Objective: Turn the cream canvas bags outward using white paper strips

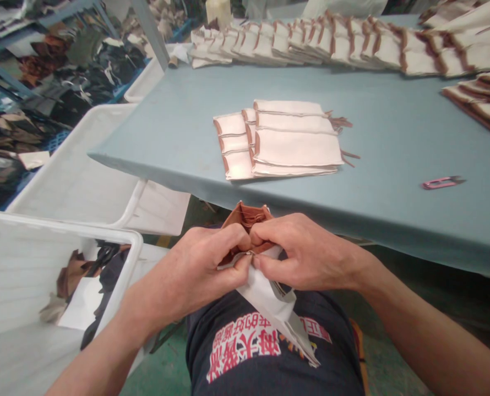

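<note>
Over my lap, in front of the table edge, both hands pinch a brown and white sewn pouch-like piece (265,286). My left hand (206,256) has thumb and fingertips closed on its seam. Close beside it, my right hand (300,250) grips the same edge, the fingertips of both hands nearly touching. The brown side opens upward beyond my fingers, and a white flap hangs down toward my dark printed apron (270,352). Exactly what lies between the fingertips is hidden.
Ahead on the blue-green table (179,126) lie stacked white pieces with brown edges (298,146). Pink thread snips (441,182) lie at the right. A long row of similar pieces (311,41) runs along the back. White bins (133,239), one holding scraps (83,291), stand at left.
</note>
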`<state>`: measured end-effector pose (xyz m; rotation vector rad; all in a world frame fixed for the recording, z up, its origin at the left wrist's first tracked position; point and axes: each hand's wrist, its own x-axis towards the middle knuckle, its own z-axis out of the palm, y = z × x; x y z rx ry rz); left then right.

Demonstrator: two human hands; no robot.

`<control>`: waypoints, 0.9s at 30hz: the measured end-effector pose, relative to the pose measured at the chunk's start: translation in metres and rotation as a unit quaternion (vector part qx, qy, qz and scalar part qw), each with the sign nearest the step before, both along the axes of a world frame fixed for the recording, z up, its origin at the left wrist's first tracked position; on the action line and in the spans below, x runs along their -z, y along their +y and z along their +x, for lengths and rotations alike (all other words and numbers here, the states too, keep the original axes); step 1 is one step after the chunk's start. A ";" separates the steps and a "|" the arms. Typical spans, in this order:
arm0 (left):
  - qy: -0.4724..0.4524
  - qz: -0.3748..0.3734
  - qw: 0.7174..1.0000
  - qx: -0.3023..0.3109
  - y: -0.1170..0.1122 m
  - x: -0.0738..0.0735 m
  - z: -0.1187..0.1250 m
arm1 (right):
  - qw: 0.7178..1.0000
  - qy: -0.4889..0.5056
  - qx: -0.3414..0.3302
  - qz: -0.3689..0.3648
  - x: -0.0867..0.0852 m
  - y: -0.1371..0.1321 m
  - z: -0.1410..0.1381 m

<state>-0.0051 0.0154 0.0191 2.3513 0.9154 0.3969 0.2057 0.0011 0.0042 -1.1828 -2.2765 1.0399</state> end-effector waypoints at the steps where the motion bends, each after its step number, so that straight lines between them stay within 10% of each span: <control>1: 0.003 0.022 1.000 0.003 -0.001 0.001 0.001 | 1.000 -0.009 0.002 0.000 -0.001 0.001 0.000; 10: 0.024 0.252 0.966 0.051 -0.005 0.005 -0.001 | 0.998 -0.042 0.004 0.035 -0.008 0.005 -0.005; 27: -0.022 0.274 0.956 0.101 -0.003 0.023 -0.021 | 0.964 0.128 0.011 -0.234 0.007 0.014 -0.004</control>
